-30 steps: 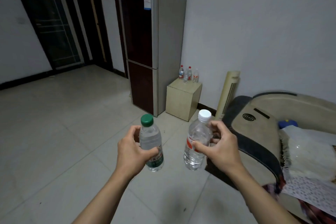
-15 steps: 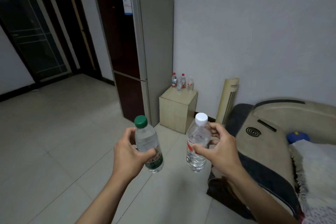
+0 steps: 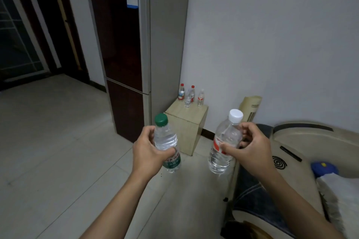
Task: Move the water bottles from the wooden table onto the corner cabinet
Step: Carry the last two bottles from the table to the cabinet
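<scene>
Left hand (image 3: 149,153) wraps the green-capped bottle (image 3: 168,145), right hand (image 3: 252,149) the white-capped bottle (image 3: 225,141); both should stay upright until above the corner cabinet (image 3: 186,122) ahead.

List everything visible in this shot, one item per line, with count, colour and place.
green-capped bottle: 1, clear with green cap, in left hand
white-capped bottle: 1, clear with red label, in right hand
small bottles: 4, clear, two with red caps, standing on the cabinet
cabinet: 1, pale wood, in the corner beside the fridge
fridge: 1, dark red and grey, against the wall
fan: 1, cream, right of the cabinet
sofa: 1, beige, far right
left hand: 1, gripping bottle
right hand: 1, gripping bottle
</scene>
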Available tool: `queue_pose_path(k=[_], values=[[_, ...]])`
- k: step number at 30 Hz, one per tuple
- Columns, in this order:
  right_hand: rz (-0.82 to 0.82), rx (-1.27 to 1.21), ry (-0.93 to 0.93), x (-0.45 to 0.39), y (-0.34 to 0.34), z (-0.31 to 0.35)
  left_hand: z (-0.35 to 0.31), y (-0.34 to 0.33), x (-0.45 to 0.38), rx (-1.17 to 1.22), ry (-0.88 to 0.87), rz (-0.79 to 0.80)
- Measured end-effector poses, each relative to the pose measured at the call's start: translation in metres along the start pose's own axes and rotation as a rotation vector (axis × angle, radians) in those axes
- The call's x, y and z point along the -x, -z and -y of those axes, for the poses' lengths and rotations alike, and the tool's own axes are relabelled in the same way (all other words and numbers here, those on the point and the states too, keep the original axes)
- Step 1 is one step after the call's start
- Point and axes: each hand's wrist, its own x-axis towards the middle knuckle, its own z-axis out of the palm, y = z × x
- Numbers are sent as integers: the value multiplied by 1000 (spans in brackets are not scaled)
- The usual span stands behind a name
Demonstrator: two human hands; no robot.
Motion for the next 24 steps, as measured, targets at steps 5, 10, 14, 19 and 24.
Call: queue_pose_path(k=[5, 10, 14, 19, 24], values=[[3, -34, -34, -50, -35, -21, 24, -9, -63, -20, 26, 51], [-11, -47, 19, -114, -64, -61, 41, -36, -128, -66, 23, 34], [-42, -102, 18, -174, -74, -100, 50, -73, -186, -105, 33, 63], [-62, -79, 31, -256, -79, -135, 42, -119, -257, -126, 17, 93], [-65, -109, 4, -319, -80, -159, 48, -151, -319, -116, 31, 92]])
